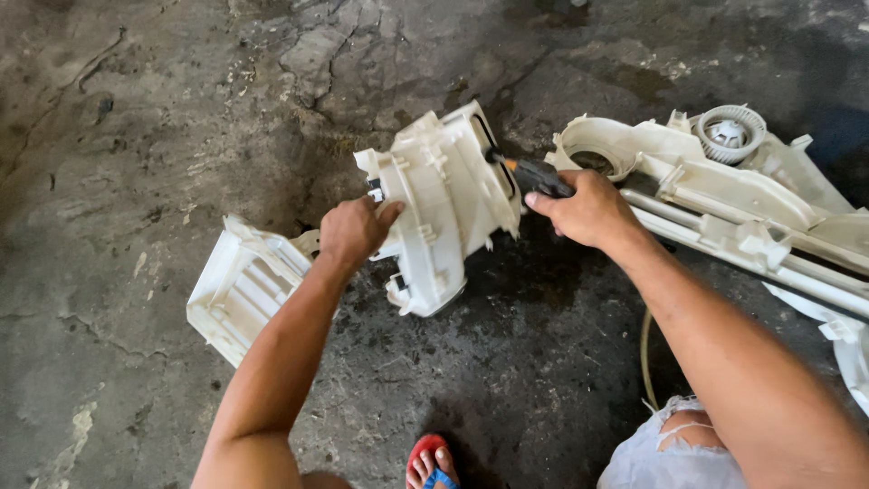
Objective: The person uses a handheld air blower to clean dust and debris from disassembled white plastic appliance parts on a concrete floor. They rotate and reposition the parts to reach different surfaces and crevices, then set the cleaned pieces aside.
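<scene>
Your left hand (355, 231) was clamped on the near edge of the white plastic housing (444, 204), fingers curled over its rim, holding it tipped up on the cracked, oil-stained floor (136, 136). Your right hand (584, 210) was closed round a dark tool (529, 172) with an orange band, its tip pushed against the housing's far side. Whether the tip was seated in a screw or a clip, the picture did not show.

The housing sat in the middle of the floor, between two other pieces. A flat ribbed panel (237, 288) lay just left of it, partly behind your left forearm. To the right, well apart from the housing, lay a long white case (724, 213) with a round opening and a small fan wheel (730, 132) resting at its far end.

As far as could be judged, the stripping-down was well along: the big assembly was already in separate pieces, with the fan wheel loose. The housing in your hands looked to be still in one piece, so it seemed to be what was left to open up. Your foot in a red sandal (427, 462) showed at the bottom edge.
</scene>
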